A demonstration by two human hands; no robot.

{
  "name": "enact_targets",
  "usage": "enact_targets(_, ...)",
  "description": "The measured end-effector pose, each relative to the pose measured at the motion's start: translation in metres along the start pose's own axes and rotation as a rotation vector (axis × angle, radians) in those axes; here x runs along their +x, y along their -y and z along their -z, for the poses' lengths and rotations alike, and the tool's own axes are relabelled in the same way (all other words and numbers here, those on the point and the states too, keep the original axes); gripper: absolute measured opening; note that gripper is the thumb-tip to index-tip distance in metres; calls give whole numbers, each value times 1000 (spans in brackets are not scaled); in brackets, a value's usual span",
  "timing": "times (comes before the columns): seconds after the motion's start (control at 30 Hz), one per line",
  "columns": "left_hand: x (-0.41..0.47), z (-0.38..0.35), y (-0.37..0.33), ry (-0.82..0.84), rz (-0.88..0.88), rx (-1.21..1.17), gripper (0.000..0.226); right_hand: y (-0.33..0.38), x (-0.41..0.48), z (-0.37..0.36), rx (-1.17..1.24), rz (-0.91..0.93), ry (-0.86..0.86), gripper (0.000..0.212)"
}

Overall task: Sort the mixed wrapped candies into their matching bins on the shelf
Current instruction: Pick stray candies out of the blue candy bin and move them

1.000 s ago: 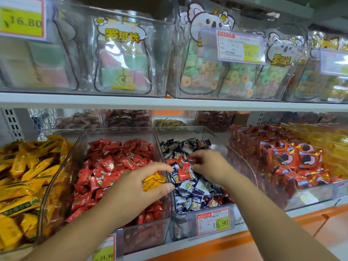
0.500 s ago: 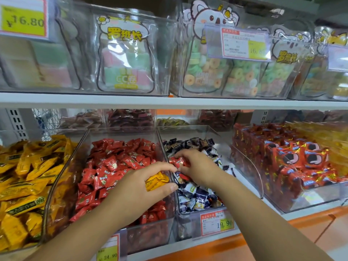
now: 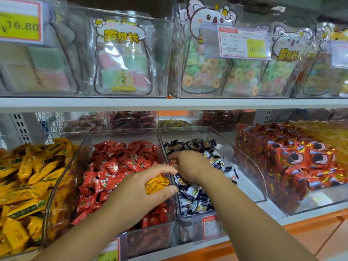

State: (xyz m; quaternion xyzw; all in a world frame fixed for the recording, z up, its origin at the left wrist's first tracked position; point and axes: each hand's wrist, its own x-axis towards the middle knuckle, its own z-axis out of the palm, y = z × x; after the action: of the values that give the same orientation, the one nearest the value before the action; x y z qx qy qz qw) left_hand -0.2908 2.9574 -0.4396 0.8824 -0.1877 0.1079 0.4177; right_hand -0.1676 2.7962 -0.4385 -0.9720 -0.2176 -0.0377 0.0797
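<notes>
Retail shop, confectionery aisle. A white shelf (image 3: 131, 104) in two tiers carries clear plastic bins (image 3: 251, 167) of loose wrapped sweets, separated by kind: yellow candies (image 3: 28, 176), red candies (image 3: 116, 162), dark blue-and-white candies (image 3: 195, 196). Printed price tags are clipped to the bin fronts. An upper tag (image 3: 19, 23) reads 16.80, and a lower tag (image 3: 211, 226) sits by the shelf's front edge. Branded sweet bags (image 3: 122, 57) fill the upper bins.

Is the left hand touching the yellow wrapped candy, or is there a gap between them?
Touching. The head view shows the left hand pinching the yellow wrapped candy between thumb and fingers.
</notes>
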Motion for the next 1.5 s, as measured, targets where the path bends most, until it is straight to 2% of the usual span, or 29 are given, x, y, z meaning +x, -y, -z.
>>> enact_targets(0.1,0,0,0,5,10,7,31,-2,-5,5,116,-5,-12,33)
enact_targets(0.23,1,1,-2,8,15,29,40,-14,-26,35,489,-21,-39,24)
enact_targets(0.37,0,0,-3,7,30,22,31,-28,-49,49,448,-52,147,10)
enact_targets(0.47,-1,1,-4,8,29,27,36,-24,-56,35,474,-55,281,21)
enact_targets(0.53,-3,1,-4,13,25,31,36,-21,-55,31,459,-58,289,31)
enact_targets(0.63,-4,1,-4,14,36,36,32,-20,-53,29,497,-61,275,30)
enact_targets(0.83,-4,1,-4,-4,36,48,35,-28,-57,26,545,-72,166,9)
enact_targets(0.9,-4,1,-3,-14,28,43,35,-31,-60,37,620,-83,69,9)
enact_targets(1.03,-4,-1,-3,-28,39,25,28,-8,-52,52,855,-47,-256,10)
enact_targets(1.1,-4,-2,-3,-33,42,16,25,21,-40,55,970,21,-314,12)
enact_targets(1.17,-3,-2,-3,-35,48,-3,25,46,-27,57,1049,76,-235,24)
enact_targets(1.27,-2,-1,-1,-28,25,-5,28,56,-16,50,1046,128,-18,57)
enact_targets(1.3,-2,-1,1,-22,18,-4,29,54,-17,48,1061,125,1,56)
enact_targets(1.4,-2,0,3,-12,24,2,30,33,-26,52,1115,74,-17,32)
enact_targets(1.43,-2,0,4,-10,27,0,30,24,-34,58,1060,52,-14,27)
enact_targets(1.5,-3,1,4,-4,31,-10,28,4,-50,73,783,35,63,17)
